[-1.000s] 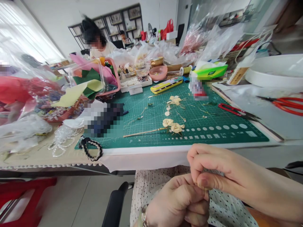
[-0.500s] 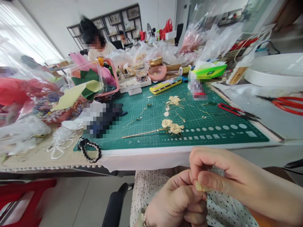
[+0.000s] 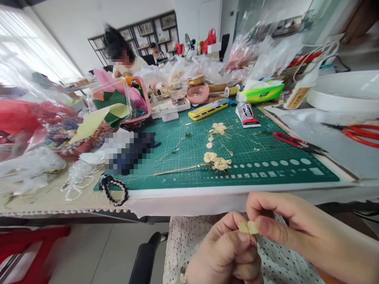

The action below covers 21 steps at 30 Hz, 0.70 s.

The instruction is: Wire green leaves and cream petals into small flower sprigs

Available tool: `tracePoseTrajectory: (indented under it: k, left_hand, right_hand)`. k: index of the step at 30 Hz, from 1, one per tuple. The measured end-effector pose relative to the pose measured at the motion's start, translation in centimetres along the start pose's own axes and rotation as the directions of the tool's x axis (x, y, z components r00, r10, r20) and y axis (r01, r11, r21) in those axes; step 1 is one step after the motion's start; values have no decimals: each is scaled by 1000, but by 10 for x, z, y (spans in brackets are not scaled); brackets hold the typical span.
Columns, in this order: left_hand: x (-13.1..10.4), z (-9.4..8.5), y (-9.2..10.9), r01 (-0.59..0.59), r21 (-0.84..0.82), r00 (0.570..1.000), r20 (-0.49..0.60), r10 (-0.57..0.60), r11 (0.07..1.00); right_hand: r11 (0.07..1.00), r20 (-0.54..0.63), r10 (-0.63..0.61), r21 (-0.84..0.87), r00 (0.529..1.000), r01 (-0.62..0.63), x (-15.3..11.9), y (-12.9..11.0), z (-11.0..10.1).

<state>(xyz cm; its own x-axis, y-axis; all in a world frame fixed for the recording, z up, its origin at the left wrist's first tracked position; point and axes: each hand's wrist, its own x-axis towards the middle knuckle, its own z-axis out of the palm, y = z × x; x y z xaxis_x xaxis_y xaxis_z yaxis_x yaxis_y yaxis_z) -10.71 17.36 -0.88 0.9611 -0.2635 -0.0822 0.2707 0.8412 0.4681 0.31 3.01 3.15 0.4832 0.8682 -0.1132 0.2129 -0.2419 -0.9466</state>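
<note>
Low in the head view, over the lap, my left hand [image 3: 226,250] pinches a small pale yellow petal piece [image 3: 243,227]. The thumb and forefinger of my right hand [image 3: 284,221] close on the same piece from the right. On the green cutting mat [image 3: 183,152], beyond both hands, lies a gold hairpin [image 3: 180,169] with cream flowers [image 3: 219,162] at its right end. Behind it rests another cream flower [image 3: 218,128] with thin wires and small round discs around it.
Red-handled scissors [image 3: 291,141] and a glue tube [image 3: 248,114] lie on the mat. A braided band [image 3: 115,190] is at its front left corner. Across the table sits a person [image 3: 127,59]. A chair armrest [image 3: 145,256] stands left of my lap.
Both hands have shifted slightly right and down in the picture. More of the yellow piece shows between the fingertips, now as two lobes. The across-table person's hand has come into view.
</note>
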Motion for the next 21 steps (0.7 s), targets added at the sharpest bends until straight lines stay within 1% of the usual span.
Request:
tracePoseTrajectory:
  k: [4, 7, 11, 14, 18, 20, 21]
  left_hand:
    - [0, -1, 0, 4, 5, 1000, -9, -4, 1000]
    - [0, 1, 1, 27, -4, 1000, -4, -27, 1000]
    - [0, 2, 3, 46, -7, 999, -11, -46, 999]
    - [1, 3, 2, 36, -22, 998, -57, -37, 999]
    - [2, 3, -1, 26, -47, 995, -93, -31, 999]
    - [4, 0, -2, 30, -18, 993, -114, -32, 999]
    - [6, -1, -3, 30, 11, 992, -121, -28, 999]
  right_hand:
    - [999, 11, 19, -28, 1000, -19, -1, -2, 4]
    - [997, 47, 68, 27, 997, -69, -1, -5, 5]
    - [990, 67, 90, 106, 994, -96, -1, -5, 7]
    - [987, 36, 70, 141, 997, -74, -1, -1, 12]
    - [999, -59, 9, 51, 998, -6, 0, 7, 18]
    - [1000, -115, 3, 22, 993, 0, 1, 9, 21]
    - [1000, -142, 18, 20, 990, -15, 2, 9, 22]
